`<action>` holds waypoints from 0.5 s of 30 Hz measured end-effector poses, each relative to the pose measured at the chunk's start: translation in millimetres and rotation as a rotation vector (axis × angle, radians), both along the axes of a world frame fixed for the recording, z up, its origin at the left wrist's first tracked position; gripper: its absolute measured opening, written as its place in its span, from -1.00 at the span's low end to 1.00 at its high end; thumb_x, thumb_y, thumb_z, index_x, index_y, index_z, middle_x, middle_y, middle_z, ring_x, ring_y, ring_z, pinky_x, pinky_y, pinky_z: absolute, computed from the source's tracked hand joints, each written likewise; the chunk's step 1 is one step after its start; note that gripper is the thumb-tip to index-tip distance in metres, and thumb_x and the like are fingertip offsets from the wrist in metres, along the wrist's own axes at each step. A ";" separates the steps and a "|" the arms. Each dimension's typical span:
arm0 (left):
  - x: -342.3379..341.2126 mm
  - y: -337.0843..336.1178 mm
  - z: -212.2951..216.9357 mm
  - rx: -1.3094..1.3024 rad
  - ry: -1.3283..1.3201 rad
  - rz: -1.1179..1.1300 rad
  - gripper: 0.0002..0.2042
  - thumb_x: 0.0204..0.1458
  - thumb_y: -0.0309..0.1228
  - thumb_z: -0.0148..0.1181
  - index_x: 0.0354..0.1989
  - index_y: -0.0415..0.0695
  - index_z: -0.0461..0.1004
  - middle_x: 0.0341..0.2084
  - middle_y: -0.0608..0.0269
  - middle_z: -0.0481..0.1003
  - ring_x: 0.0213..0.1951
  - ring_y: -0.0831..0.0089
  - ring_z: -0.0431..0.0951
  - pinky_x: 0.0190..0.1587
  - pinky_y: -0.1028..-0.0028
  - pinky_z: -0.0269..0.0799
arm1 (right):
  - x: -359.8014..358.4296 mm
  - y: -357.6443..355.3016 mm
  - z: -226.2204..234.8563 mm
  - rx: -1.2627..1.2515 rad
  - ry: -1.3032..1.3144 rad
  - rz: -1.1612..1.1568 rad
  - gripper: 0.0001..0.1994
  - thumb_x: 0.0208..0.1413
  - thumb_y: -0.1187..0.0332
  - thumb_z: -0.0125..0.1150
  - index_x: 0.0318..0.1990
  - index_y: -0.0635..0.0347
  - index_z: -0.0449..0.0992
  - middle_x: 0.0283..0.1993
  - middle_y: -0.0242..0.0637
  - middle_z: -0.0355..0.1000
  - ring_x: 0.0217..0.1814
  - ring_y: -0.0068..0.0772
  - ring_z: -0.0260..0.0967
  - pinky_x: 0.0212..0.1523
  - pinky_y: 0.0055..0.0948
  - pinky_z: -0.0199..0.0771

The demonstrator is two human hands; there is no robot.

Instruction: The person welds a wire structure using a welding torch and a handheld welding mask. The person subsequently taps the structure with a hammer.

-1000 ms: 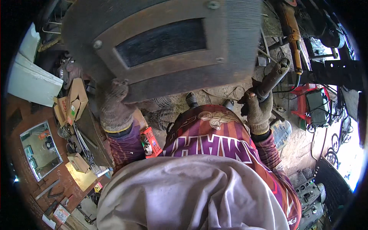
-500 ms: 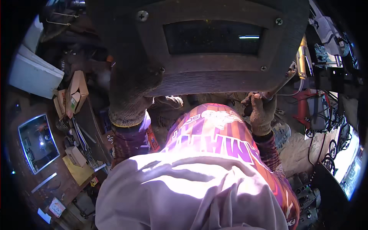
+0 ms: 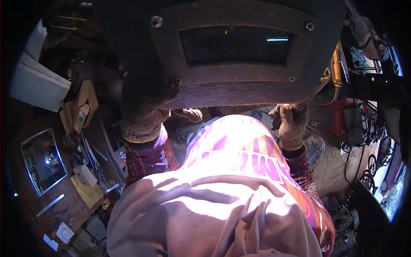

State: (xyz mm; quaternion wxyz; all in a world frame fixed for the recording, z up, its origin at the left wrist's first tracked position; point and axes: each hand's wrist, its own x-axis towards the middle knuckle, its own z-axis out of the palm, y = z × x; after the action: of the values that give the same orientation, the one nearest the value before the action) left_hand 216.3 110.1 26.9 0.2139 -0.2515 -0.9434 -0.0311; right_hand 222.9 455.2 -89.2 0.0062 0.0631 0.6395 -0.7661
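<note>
covers the left hand [image 3: 150, 112] with a coarse, grey-brown knitted glove [image 3: 142, 127], edged in yellow at the cuff [image 3: 139, 140], and the right hand [image 3: 292, 124] with a similar, lighter-looking knitted covering [image 3: 293, 138]. wears a jersey [image 3: 233, 139] in orange and purple stripes, washed nearly white by glare across the front, with large block letters [image 3: 274, 167] and long, dark maroon sleeves [image 3: 143, 162]. bears a pale, deeply creased cloth [image 3: 184, 214] draped over the upper body.
</note>
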 end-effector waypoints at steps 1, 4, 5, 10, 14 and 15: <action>0.6 0.2 0.9 -0.106 0.000 0.007 -0.71 -0.21 -0.39 0.42 -0.25 -0.10 0.59 -0.16 0.05 0.54 -0.10 0.12 0.56 0.04 0.16 0.40 | 0.7 -0.7 -1.4 0.000 0.001 0.000 -0.63 0.09 0.30 0.29 -0.09 0.25 0.27 -0.42 -0.34 0.40 -0.47 -0.60 0.37 -0.45 -0.58 0.40; -1.0 -11.0 -24.9 0.342 -0.085 0.027 -0.68 -0.29 -0.42 0.38 -0.24 0.01 0.58 -0.21 0.16 0.54 -0.12 0.15 0.55 0.02 0.14 0.42 | 2.1 -3.6 -0.9 -0.033 0.084 -0.021 -0.67 0.12 0.36 0.25 -0.06 0.25 0.27 -0.39 -0.35 0.40 -0.42 -0.60 0.37 -0.41 -0.55 0.40; 3.3 -14.2 -25.3 0.385 -0.094 0.028 -0.67 -0.27 -0.43 0.37 -0.23 0.00 0.57 -0.20 0.16 0.53 -0.12 0.16 0.55 0.02 0.15 0.42 | 3.0 -1.5 1.1 -0.004 0.037 -0.016 -0.68 0.13 0.38 0.24 -0.06 0.25 0.27 -0.39 -0.35 0.39 -0.42 -0.59 0.37 -0.39 -0.55 0.41; 5.3 -23.0 -28.9 0.443 -0.116 0.015 -0.66 -0.20 -0.46 0.32 -0.15 -0.04 0.51 -0.15 0.15 0.51 -0.09 0.20 0.54 0.03 0.19 0.44 | 2.9 -0.1 -4.2 0.012 0.069 -0.026 -0.68 0.12 0.43 0.24 -0.05 0.26 0.27 -0.40 -0.36 0.39 -0.44 -0.58 0.36 -0.39 -0.56 0.41; 6.3 -26.6 -30.1 0.442 -0.129 0.010 -0.64 -0.14 -0.49 0.29 -0.09 -0.08 0.47 -0.12 0.14 0.50 -0.07 0.23 0.53 0.03 0.22 0.46 | 1.9 -1.0 -1.2 -0.016 -0.035 -0.036 -0.71 0.11 0.43 0.25 -0.10 0.24 0.28 -0.45 -0.37 0.38 -0.47 -0.57 0.37 -0.43 -0.57 0.40; 5.9 -27.9 -31.6 0.444 -0.133 0.006 -0.64 -0.13 -0.49 0.28 -0.08 -0.09 0.46 -0.11 0.13 0.49 -0.06 0.24 0.53 0.03 0.23 0.46 | 0.9 -3.3 3.6 -0.069 -0.042 -0.038 -0.73 0.11 0.43 0.25 -0.13 0.22 0.28 -0.46 -0.36 0.37 -0.48 -0.58 0.37 -0.44 -0.56 0.40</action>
State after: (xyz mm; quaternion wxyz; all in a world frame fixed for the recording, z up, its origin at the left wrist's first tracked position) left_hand 222.2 82.2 -4.6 0.2013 -0.1928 -0.9262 -0.2540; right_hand 223.8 451.9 -85.7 0.0073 0.0909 0.6110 -0.7863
